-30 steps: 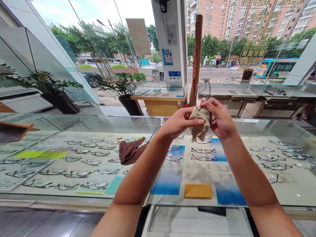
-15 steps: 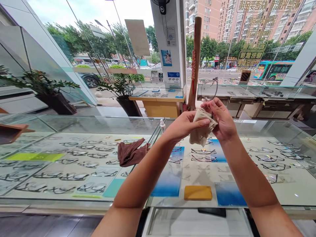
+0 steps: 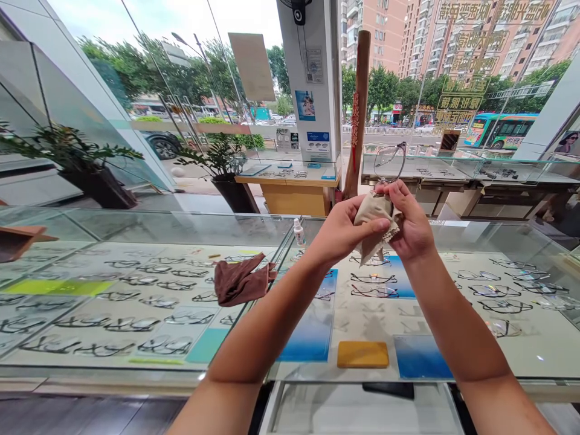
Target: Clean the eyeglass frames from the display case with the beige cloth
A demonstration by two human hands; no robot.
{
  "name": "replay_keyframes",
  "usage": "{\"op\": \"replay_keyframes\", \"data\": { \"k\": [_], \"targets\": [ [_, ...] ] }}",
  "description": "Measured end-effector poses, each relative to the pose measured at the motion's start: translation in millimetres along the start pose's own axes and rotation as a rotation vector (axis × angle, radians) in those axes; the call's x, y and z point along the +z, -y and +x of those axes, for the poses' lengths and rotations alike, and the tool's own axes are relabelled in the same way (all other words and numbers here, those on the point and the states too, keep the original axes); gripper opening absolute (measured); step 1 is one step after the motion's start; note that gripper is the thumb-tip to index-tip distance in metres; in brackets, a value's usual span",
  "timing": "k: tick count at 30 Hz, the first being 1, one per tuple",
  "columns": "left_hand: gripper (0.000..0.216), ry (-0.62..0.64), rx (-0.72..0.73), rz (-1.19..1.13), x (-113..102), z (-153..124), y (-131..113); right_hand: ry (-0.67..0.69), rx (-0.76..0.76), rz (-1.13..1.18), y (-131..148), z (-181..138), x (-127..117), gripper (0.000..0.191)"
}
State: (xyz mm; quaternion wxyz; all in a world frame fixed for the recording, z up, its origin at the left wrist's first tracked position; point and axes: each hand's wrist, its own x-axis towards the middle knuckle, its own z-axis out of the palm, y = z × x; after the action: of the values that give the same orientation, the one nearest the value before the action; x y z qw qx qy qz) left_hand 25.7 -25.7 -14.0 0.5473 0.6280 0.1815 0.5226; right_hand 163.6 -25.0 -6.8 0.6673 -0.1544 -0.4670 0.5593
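Observation:
Above the glass counter, my right hand grips a pair of eyeglasses by its lower part; one thin dark rim stands up above the fingers. My left hand is closed on a beige cleaning cloth with a zigzag edge. The cloth is folded around the lower part of the glasses, which hides the other lens. Both hands touch, fingertips close together. Below them, on the counter top, lies a yellow glasses case.
A crumpled brown cloth and a small white spray bottle are on the glass counter. Several eyeglasses lie in rows under the glass. A wooden post rises behind my hands. An open white drawer is below the counter edge.
The glasses have shifted slightly to the right and tilted a little. My left fingers and the cloth have moved slightly, and the cloth hangs in a narrower fold.

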Motion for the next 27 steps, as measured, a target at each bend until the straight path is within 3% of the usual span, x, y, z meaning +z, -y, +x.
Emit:
{"op": "replay_keyframes", "data": {
  "k": [7, 14, 17, 23, 27],
  "targets": [
    [0.044, -0.178, 0.329, 0.078, 2.5, 5.8, 18.1, 0.063, -0.016, 0.087, -9.1, -5.5, 9.1, 0.028],
    [0.046, -0.357, 0.435, 0.108, 3.0, 9.7, 24.4, 0.067, -0.041, 0.001, -14.5, -7.7, 16.8, 0.025],
    [0.047, -0.288, 0.409, 0.150, -0.8, 10.3, 19.7, 0.052, -0.056, -0.049, -10.9, -6.5, 14.7, 0.023],
    [0.045, -0.006, 0.278, 0.178, -9.1, 8.6, 10.0, -0.032, -0.033, -0.055, -1.8, -0.6, 4.7, 0.021],
    [0.044, 0.044, 0.252, 0.241, -11.8, 6.6, 11.1, -0.066, -0.017, -0.036, -0.6, 1.4, 1.5, 0.017]
  ]
}}
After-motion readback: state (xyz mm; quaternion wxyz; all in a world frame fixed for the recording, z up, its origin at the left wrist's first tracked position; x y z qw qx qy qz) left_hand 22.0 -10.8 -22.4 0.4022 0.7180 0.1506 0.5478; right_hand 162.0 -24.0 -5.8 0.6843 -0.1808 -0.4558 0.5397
